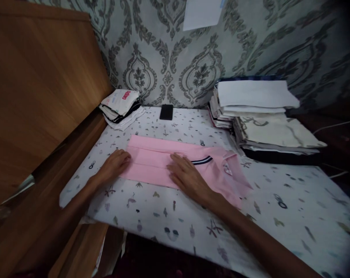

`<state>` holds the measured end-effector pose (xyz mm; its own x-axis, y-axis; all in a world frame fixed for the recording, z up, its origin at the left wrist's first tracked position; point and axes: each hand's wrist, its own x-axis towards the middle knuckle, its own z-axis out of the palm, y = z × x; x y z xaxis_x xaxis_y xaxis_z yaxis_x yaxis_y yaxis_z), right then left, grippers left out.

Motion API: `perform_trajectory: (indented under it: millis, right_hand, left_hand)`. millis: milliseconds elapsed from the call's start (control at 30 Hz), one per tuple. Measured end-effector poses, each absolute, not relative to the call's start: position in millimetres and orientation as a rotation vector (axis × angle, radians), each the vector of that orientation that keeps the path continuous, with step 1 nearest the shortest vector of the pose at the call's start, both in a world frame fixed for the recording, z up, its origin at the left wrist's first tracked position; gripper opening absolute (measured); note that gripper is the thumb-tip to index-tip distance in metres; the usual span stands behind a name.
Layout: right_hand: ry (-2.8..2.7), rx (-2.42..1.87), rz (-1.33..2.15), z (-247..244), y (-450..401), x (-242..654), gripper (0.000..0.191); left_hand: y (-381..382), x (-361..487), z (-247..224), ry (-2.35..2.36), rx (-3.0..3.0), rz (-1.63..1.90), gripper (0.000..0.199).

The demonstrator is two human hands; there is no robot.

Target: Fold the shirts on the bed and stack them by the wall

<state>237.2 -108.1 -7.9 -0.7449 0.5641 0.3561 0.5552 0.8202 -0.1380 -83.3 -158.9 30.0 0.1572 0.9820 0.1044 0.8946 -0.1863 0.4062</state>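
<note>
A pink shirt lies on the patterned white cloth, folded into a long narrow strip with its collar end spread out at the right. A navy and white striped band crosses it near the collar end. My left hand is at the shirt's left end, with its fingers curled together on the edge. Flat over the middle of the shirt rests my right hand, its fingers stretched out beside the striped band.
Folded clothes form a small pile at the back left and taller stacks at the right. A black phone-like object lies near the wall. A wooden panel borders the left side of the cloth-covered surface.
</note>
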Motion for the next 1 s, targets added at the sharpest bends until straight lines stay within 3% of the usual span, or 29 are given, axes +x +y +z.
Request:
perform_trajectory:
  millis: [300,600,733,833,1000]
  right_hand:
    - [-2.732,-0.784,0.059,-16.2,-108.9,222.6,0.037]
    - [-2.756,-0.731,0.214,-4.3,-122.6,191.7,0.040]
    - [-2.694,-0.921,0.295,-0.8,-120.8,166.9,0.034]
    - [-2.626,-0.973,0.267,-6.6,-115.8,160.3,0.032]
    - [-2.594,-0.946,0.192,-16.7,-113.9,161.6,0.038]
  left_hand:
    - [-164.2,-94.7,25.7,1.898,2.053,0.553,0.013]
    - [-157.7,-99.8,18.9,1.865,2.158,0.813,0.025]
    - [-161.8,-91.9,23.2,1.838,2.213,0.815,0.027]
    - [-169.8,-86.2,18.7,1.766,2.307,0.741,0.036]
    - [-184.7,-77.7,-0.4,1.583,2.433,0.290,0.067]
